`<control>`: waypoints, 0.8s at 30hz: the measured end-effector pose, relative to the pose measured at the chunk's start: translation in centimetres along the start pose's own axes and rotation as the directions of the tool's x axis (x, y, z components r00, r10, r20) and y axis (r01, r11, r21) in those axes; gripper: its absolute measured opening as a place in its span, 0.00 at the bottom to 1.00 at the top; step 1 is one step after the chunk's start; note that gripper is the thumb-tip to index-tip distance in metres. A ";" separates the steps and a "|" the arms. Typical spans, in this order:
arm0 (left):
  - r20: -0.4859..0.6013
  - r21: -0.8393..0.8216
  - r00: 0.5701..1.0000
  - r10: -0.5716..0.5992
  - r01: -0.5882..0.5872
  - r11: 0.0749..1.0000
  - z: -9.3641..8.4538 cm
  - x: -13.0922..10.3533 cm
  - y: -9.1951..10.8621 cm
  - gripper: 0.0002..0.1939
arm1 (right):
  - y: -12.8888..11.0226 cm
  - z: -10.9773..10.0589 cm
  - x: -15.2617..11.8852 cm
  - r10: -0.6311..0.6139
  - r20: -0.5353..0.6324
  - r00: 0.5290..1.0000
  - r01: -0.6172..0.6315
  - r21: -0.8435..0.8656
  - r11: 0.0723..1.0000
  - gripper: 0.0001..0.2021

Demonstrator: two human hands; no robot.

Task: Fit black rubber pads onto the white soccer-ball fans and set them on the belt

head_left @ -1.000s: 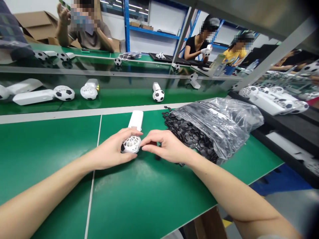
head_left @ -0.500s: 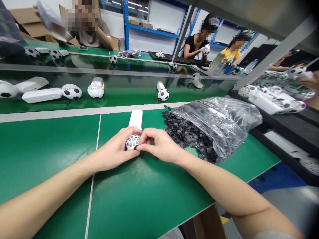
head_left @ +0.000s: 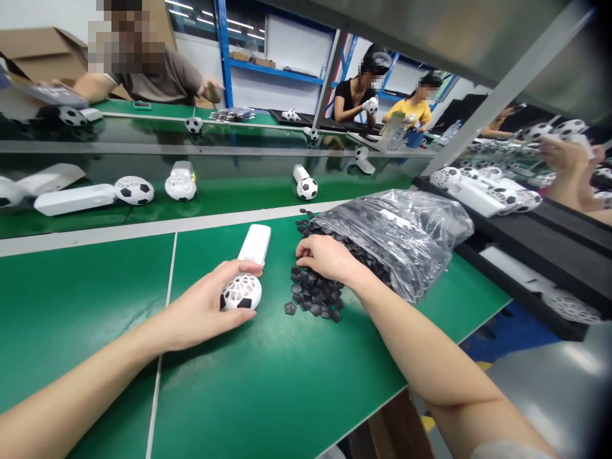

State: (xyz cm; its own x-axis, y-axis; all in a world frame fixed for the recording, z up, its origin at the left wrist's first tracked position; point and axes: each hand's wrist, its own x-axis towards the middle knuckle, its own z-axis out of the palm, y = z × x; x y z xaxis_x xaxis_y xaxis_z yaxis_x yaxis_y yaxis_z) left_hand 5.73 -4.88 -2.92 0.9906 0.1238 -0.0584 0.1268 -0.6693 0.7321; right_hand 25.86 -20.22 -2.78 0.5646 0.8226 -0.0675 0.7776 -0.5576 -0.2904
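Note:
My left hand [head_left: 215, 303] is wrapped round the ball-shaped head of a white piece [head_left: 243, 292], which has a lattice top and a few black patches. Its flat white handle [head_left: 255, 243] points away from me on the green table [head_left: 229, 382]. Over the heap of small black pentagon pieces [head_left: 318, 296] is my right hand [head_left: 322, 255], its thumb and fingertips bent close together at the heap's left side. Whatever is between those fingertips is too small to make out. A clear plastic bag [head_left: 411, 236] lies over the rest of the heap.
Beyond a pale table edge [head_left: 205, 222], several soccer-ball pieces lie on a green belt [head_left: 239, 191]. Black trays [head_left: 549, 236] with more white pieces stand at the right. People work across the belt, and a person's hands [head_left: 567, 159] hold pieces at far right.
My right hand has left the ball and moved right to the black pieces, some of which are now spread nearer me. My left hand still holds the ball. The view has shifted.

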 end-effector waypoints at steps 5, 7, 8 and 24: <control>-0.054 0.047 0.998 0.009 -0.007 0.999 0.1 -0.2 0.5 0.28 | 0.0 0.3 0.0 -0.043 0.011 0.999 0.043 0.030 0.999 0.06; -0.098 0.042 0.993 -0.069 0.073 0.996 0.2 -0.3 0.6 0.30 | 0.1 0.1 0.0 -0.066 0.021 0.998 0.065 0.045 0.997 0.05; -0.096 0.023 0.990 -0.106 0.109 0.994 0.1 -0.3 0.6 0.31 | 0.0 0.0 -0.1 -0.084 0.021 0.996 0.082 0.056 0.995 0.04; 0.038 -0.119 0.999 0.033 -0.028 0.992 -1.5 0.0 -0.2 0.28 | -1.5 -0.2 -1.7 -0.241 -0.005 0.971 0.219 0.435 0.873 0.11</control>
State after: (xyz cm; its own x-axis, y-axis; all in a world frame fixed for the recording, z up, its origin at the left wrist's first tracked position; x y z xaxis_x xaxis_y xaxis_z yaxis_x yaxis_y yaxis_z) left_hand 5.61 -3.71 -2.05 0.9954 0.0741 -0.0600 0.0920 -0.5802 0.8093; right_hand 23.81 -20.87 -2.01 0.3621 0.9321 0.0090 0.6821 -0.2585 -0.6840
